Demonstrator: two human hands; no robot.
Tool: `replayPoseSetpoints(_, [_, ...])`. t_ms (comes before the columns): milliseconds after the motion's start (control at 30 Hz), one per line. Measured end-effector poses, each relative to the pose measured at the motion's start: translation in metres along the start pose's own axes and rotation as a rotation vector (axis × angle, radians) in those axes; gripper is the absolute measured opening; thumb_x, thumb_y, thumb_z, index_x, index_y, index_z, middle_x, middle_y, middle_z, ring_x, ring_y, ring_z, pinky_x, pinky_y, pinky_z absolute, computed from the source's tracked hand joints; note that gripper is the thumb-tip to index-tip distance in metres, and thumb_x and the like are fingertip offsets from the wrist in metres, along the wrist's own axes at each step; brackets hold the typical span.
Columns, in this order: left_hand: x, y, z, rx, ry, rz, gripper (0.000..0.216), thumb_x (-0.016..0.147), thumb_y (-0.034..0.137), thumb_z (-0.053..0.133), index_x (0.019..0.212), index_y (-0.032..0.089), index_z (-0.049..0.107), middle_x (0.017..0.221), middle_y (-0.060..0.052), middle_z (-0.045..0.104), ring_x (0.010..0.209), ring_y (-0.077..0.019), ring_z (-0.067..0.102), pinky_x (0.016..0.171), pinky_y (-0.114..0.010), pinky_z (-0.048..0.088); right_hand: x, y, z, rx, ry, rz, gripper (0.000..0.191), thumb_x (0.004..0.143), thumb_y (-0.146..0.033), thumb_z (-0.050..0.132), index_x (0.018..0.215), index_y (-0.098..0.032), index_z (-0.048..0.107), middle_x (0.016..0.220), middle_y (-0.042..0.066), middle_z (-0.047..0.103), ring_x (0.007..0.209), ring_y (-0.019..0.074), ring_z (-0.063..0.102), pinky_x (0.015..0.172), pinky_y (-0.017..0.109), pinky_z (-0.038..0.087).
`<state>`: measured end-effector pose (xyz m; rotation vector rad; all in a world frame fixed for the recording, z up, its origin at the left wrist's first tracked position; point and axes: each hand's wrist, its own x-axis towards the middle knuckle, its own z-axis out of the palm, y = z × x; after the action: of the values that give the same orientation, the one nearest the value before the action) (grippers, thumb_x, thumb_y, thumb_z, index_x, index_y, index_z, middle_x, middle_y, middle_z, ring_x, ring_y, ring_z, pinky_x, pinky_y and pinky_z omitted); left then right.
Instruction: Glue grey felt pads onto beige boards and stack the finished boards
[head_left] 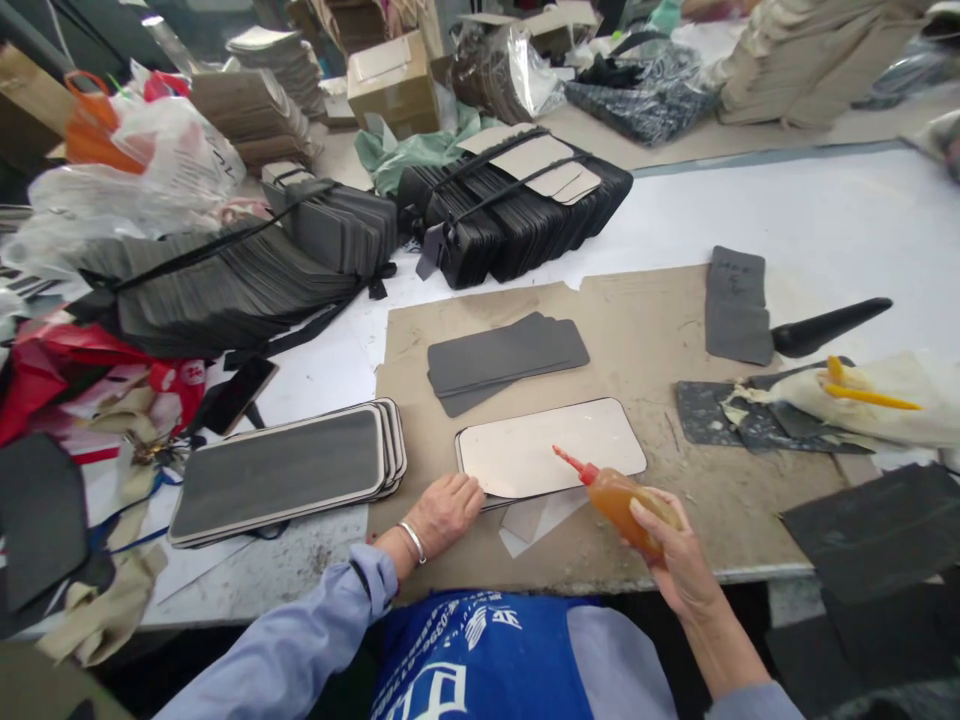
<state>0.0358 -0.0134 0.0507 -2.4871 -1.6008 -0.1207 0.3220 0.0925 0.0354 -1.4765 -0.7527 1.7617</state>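
Above the blue apron (480, 650), the right hand (675, 560) is closed around an amber glue bottle (619, 495) with a red nozzle, tilted over the pale, round-cornered panel (551, 448). The left hand (446, 510) lies loosely open, gripping nothing, fingers on that panel's left corner. Grey pieces (506, 358) lie just beyond; dark boards (285, 470) are stacked to the left.
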Motion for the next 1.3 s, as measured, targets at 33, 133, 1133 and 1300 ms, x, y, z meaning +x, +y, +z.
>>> replayPoseSetpoints(33, [0.003,-0.002,-0.003,0.008,-0.007,0.013,0.019,0.089,0.012,0.032,0.082,0.014,0.049,0.074,-0.005,0.054,0.067,-0.0162,0.047,0.058,-0.029,0.037,0.0,0.002,0.001,-0.004,-0.001,0.014,0.055,0.049,-0.034,0.08,0.094,-0.021,0.051,0.087,0.0,0.059,0.066,0.0154,0.057,0.044,0.023,0.048])
replayPoseSetpoints(133, [0.018,-0.008,-0.016,0.021,-0.028,0.079,0.02,0.089,0.011,0.032,0.079,0.014,0.049,0.072,-0.005,0.053,0.066,-0.0165,0.045,0.058,-0.029,0.036,0.0,0.008,0.004,-0.001,-0.007,0.042,0.053,0.05,-0.035,0.079,0.093,-0.021,0.052,0.088,0.0,0.06,0.068,0.0158,0.057,0.045,0.023,0.047])
replayPoseSetpoints(1133, [0.104,-0.023,-0.079,0.133,-0.294,0.233,0.018,0.08,-0.001,0.042,0.08,0.016,0.049,0.075,-0.003,0.052,0.068,-0.0177,0.048,0.059,-0.028,0.04,0.02,0.0,-0.037,0.552,-0.263,-0.093,0.054,0.053,-0.042,0.079,0.101,-0.025,0.061,0.101,0.004,0.066,0.09,0.0221,0.062,0.084,0.037,0.048])
replayPoseSetpoints(1300, [0.118,-0.025,-0.09,0.175,-0.154,0.226,0.016,0.082,0.002,0.04,0.078,0.016,0.048,0.073,-0.003,0.052,0.066,-0.0175,0.047,0.058,-0.028,0.042,0.042,-0.003,-0.048,0.287,-0.035,-0.261,0.066,0.049,-0.033,0.081,0.107,-0.024,0.052,0.1,0.004,0.064,0.09,0.0227,0.061,0.082,0.039,0.049])
